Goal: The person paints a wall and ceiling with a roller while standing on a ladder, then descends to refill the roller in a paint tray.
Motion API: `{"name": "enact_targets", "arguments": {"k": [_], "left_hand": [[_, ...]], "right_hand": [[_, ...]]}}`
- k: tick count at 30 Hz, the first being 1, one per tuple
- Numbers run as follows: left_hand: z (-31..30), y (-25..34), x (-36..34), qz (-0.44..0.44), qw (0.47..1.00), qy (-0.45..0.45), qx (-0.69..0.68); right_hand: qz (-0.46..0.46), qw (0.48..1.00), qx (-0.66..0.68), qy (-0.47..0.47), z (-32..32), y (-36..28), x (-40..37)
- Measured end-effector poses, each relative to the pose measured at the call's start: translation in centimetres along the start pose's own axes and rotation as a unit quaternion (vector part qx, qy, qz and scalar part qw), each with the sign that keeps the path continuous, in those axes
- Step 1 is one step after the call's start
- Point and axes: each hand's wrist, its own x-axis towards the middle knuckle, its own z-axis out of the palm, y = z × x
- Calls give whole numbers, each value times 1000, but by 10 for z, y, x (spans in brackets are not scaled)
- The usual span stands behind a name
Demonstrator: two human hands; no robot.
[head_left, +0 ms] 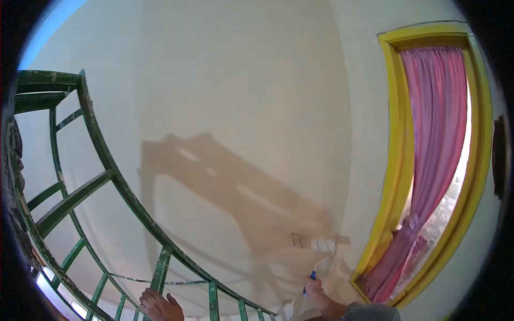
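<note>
My left hand [160, 306] is at the bottom, against a rung of the green metal ladder [136, 206], with its thumb apart from the fingers. Lower right of centre, my right hand [316, 291] is closed around the blue handle of a paint roller [313, 275]. The roller's thin frame rises toward the pale wall [241, 80]. Short dark marks beside a whitish strip lie on the wall near the roller's head, whose exact outline is hard to make out. A grey sleeve shows behind my right hand.
The ladder curves across the left side. On the right, a yellow frame [397, 160] surrounds an opening with a tied pink-purple curtain [436, 123]. A dark object [499, 158] is at the far right edge. Shadows fall across the wall.
</note>
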Motion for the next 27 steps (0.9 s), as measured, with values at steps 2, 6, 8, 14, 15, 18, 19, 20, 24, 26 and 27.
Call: {"name": "enact_targets", "arguments": {"k": [2,6,8,14,15,18,19,20,24,26,27], "left_hand": [[1,2,-4,5,1000,4,7],[15,-5,-5,32,998,42,27],[73,-23,-18,58,984,168,21],[12,3,-11,26,996,29,76],[3,9,-11,1,997,-20,74],[17,2,-13,46,991,41,117],[20,-2,-15,53,991,25,124],[21,-3,-16,66,990,39,119],[12,4,-14,40,992,-13,120],[46,-17,-15,93,976,95,171],[56,-23,-16,97,973,104,179]], "right_hand": [[38,999,-3,32,-5,-23,-13],[36,999,25,-13,-29,-45,-9],[-75,997,30,-7,-46,-21,32],[138,990,31,-7,-68,-49,25],[168,985,22,-14,-71,-43,26],[245,963,52,-96,-92,-34,-5],[259,961,42,-87,-103,-29,-13],[265,961,20,-81,-110,-22,-19],[283,953,-39,-101,-144,8,-19],[296,949,-64,-90,-159,20,-10],[306,945,-89,-78,-169,29,-6]]}}
